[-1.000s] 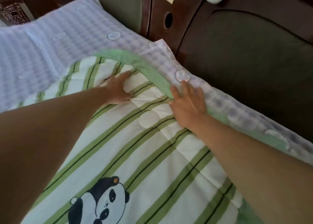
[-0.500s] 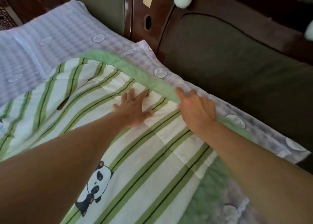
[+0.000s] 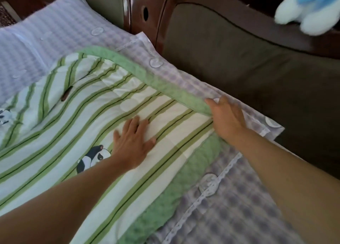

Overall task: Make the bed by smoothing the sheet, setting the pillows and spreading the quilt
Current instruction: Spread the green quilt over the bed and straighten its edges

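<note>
on the striped quilt (image 3: 103, 103) the left hand (image 3: 132, 144) presses flat, its grip released; right hand (image 3: 227, 119) lies flat, released, at the green border (image 3: 161, 83).

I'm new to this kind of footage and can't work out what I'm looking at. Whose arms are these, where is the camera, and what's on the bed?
There is no machine here: a person is making a bed, and the single camera sits on their head, looking forward and down, so the two arms reaching in from the bottom are their own. The left hand lies flat, fingers spread, pressing on the quilt, which is white with green stripes and a panda print. The right hand rests at the quilt's green border; whether it pinches that edge cannot be told. Under the quilt lies lilac checked bedding, with a matching pillow at the far left. A dark padded headboard runs behind, with a white and blue soft toy on top.
</note>
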`<state>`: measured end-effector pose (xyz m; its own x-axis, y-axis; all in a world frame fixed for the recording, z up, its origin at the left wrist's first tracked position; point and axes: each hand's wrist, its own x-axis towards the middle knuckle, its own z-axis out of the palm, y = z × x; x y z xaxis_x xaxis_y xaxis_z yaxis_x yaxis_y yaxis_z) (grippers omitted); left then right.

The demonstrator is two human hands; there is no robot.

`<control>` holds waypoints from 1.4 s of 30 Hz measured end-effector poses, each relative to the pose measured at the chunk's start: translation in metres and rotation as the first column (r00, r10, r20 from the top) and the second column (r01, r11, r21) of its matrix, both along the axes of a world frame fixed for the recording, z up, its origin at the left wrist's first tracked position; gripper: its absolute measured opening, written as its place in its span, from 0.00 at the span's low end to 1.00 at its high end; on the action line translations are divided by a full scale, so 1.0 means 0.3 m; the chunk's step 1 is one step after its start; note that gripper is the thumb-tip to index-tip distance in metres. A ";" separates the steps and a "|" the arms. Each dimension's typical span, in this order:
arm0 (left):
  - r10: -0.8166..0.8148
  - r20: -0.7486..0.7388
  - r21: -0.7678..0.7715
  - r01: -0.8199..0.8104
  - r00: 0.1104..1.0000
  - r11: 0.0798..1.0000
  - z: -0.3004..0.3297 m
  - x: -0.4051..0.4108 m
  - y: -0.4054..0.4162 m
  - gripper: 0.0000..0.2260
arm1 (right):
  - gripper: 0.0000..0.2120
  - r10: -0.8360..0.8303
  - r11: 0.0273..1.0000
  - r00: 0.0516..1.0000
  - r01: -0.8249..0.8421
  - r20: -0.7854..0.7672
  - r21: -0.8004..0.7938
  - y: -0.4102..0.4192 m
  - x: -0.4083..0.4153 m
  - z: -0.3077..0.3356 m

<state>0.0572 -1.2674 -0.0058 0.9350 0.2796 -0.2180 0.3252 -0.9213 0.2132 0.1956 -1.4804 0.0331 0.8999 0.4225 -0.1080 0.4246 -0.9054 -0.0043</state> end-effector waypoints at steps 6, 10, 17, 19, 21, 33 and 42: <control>0.046 0.028 -0.033 -0.045 0.999 0.998 0.011 -0.165 0.016 0.29 | 0.21 -0.045 0.973 0.911 -0.052 0.409 0.223 0.055 -0.161 -0.012; 0.079 0.018 -0.112 -0.076 0.997 0.991 -0.006 -0.294 -0.016 0.33 | 0.25 0.344 0.907 0.926 -0.370 0.155 0.202 0.108 -0.376 -0.086; -0.014 -0.324 -0.058 -0.005 0.946 0.998 -0.085 -0.637 -0.056 0.55 | 0.40 0.293 0.949 0.953 -0.300 -0.074 -0.099 0.066 -0.674 -0.148; -0.006 -0.425 -0.015 0.000 0.905 1.000 -0.130 -0.762 -0.056 0.56 | 0.42 0.269 0.959 0.961 -0.274 -0.065 -0.070 0.067 -0.750 -0.154; 0.003 -0.433 0.057 0.024 0.902 0.998 -0.151 -0.850 -0.061 0.51 | 0.41 0.377 0.926 0.926 -0.377 -0.008 0.005 0.079 -0.842 -0.184; 0.077 -0.013 -0.087 -0.078 0.997 0.993 -0.044 -0.926 -0.077 0.07 | 0.23 0.378 0.914 0.924 -0.382 -0.051 -0.135 0.122 -1.172 -0.277; -0.125 0.031 -0.085 0.128 0.992 0.988 -0.090 -1.130 -0.036 0.22 | 0.30 0.204 0.978 0.978 -0.205 -0.044 -0.026 0.189 -1.296 -0.182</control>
<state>-0.2817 -1.2783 -0.0329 0.9673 0.1400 -0.2114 0.2006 -0.9324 0.3006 -0.1931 -1.4237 -0.0217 0.7894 0.5930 -0.1584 0.6007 -0.7995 0.0008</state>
